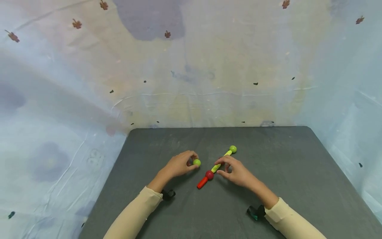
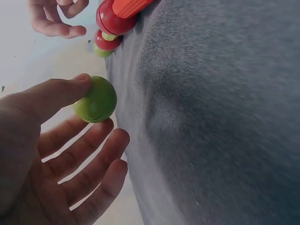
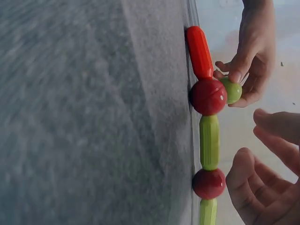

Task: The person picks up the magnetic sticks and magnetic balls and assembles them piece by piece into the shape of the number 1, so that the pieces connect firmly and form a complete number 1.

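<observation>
My left hand (image 1: 180,164) pinches a green ball (image 2: 101,99) between thumb and fingertips, its other fingers spread. To the right, a chain of sticks and balls lies slantwise on the table. From the near end it runs red stick (image 1: 202,183), red ball (image 1: 209,175), yellow-green stick (image 3: 209,143), second red ball (image 3: 209,183), another yellow-green stick (image 1: 228,153) and a green end ball (image 1: 233,149). Around the chain's middle, my right hand (image 1: 237,171) has thumb and fingers apart; in the head view its fingers partly cover the second red ball.
The dark grey table (image 1: 268,142) has rounded far corners. Behind it and at both sides hangs a pale patterned sheet (image 1: 209,66). Black straps with small devices (image 1: 256,212) sit at the wrists, below beige sleeves (image 1: 137,212).
</observation>
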Motion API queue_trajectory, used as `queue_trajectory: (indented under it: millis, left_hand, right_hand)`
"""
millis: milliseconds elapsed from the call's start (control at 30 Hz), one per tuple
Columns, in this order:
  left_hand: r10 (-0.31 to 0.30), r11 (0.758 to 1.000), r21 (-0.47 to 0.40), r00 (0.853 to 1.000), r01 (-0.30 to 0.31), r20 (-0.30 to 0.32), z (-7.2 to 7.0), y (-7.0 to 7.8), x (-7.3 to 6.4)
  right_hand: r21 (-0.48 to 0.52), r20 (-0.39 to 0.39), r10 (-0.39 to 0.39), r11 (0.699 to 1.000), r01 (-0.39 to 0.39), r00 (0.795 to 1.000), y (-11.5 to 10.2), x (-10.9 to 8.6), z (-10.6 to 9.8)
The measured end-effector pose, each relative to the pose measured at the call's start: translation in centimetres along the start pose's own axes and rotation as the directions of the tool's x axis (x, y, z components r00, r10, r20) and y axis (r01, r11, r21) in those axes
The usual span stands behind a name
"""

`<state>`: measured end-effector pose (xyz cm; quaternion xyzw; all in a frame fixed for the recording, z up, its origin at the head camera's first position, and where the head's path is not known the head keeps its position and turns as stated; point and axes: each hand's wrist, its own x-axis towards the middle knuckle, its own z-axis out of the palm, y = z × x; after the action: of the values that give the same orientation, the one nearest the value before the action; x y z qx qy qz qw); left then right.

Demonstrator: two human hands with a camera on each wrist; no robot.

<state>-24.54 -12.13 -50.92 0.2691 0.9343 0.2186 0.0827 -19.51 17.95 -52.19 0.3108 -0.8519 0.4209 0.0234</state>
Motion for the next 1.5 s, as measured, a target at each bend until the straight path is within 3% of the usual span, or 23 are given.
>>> queue_trajectory:
  millis: [333,600,1100,1500]
  left_hand:
    - [0.02,0.998,-0.066,0.999,-0.017,0.046,-0.5,-0.3,-2.9]
    - [0.031,0.999,-0.024,0.996,-0.029,0.087,-0.7,0.5,-4.5]
    - [0.062,0.998,-0.013,0.986,-0.061,0.153,0.3,1.1,-6.0]
    - [0.058,0.997,-0.053,0.982,-0.05,0.182,0.9,1.1,-6.1]
  right_hand:
    - [-0.019,0.143,-0.006,1.0,0.009,0.99,-0.8,0.9,1.0]
    - [-0.121,0.236,0.012,0.993,0.017,0.972,-1.5,1.9,1.9]
    - [-0.236,0.313,0.036,0.971,0.041,0.949,-1.4,2.6,2.9]
    - [-0.216,0.312,0.028,0.975,0.043,0.95,-1.5,2.6,3.3]
